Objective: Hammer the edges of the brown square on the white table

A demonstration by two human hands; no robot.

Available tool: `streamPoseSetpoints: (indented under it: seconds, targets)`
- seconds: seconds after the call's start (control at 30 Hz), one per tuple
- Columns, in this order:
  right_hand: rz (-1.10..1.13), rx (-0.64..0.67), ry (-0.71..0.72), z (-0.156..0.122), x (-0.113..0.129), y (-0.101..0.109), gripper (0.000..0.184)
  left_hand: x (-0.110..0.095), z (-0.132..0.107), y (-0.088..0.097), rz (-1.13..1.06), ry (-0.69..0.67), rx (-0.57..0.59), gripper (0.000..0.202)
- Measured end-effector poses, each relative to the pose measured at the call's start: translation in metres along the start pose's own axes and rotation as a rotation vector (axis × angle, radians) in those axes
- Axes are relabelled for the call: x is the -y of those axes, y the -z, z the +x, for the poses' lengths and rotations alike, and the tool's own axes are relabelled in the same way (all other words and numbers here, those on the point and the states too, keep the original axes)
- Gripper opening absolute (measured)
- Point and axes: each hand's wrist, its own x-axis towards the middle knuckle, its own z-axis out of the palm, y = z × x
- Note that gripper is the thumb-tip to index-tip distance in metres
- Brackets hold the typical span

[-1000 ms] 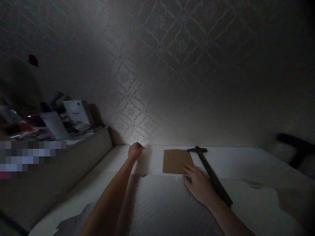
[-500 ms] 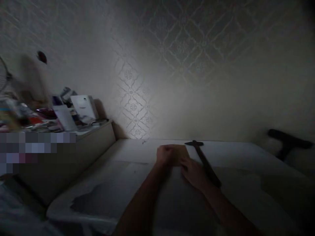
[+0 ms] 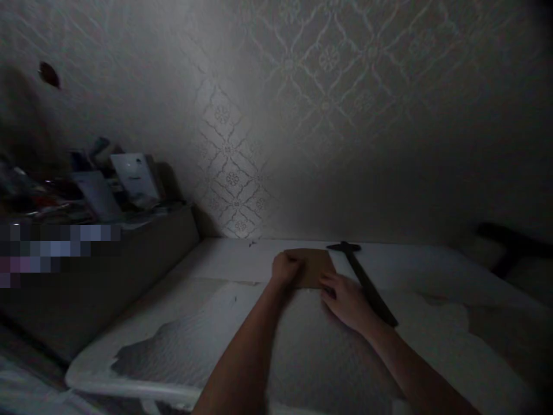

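A flat, brown, squarish piece that looks like cardboard (image 3: 311,268) is between my hands at the far side of the white table. My left hand (image 3: 285,270) grips its left edge, with the thumb laid over the top face and the other fingers curled. At the lower right corner, my right hand (image 3: 343,295) pinches the piece between thumb and fingers. Just right of it a dark hammer (image 3: 360,274) lies on the table, head toward the wall and handle slanting back past my right wrist. Dim light hides fine detail of the brown piece.
The white table (image 3: 224,259) has a worn grey patch and meets a patterned wall (image 3: 328,115). On the left, a cabinet (image 3: 168,242) carries a white box (image 3: 136,176) and clutter. A dark T-shaped object (image 3: 510,242) stands at the right.
The view has shifted slightly and grown sharper and darker. Both hands keep hold of the brown piece in nearly the same place; the hammer lies still.
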Motion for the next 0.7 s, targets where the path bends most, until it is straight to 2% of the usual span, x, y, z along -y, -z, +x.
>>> streamPoseSetpoints:
  seconds: [0.5, 0.7]
  targets:
    - [0.004, 0.021, 0.015, 0.0002, -0.0015, 0.0022, 0.037, -0.0025, -0.0017, 0.0006, 0.093, 0.044, -0.007, 0.023]
    - [0.025, 0.019, 0.023, 0.0, -0.0044, 0.0005, 0.038, -0.002, -0.0013, 0.0003, 0.086, 0.004, -0.025, 0.022]
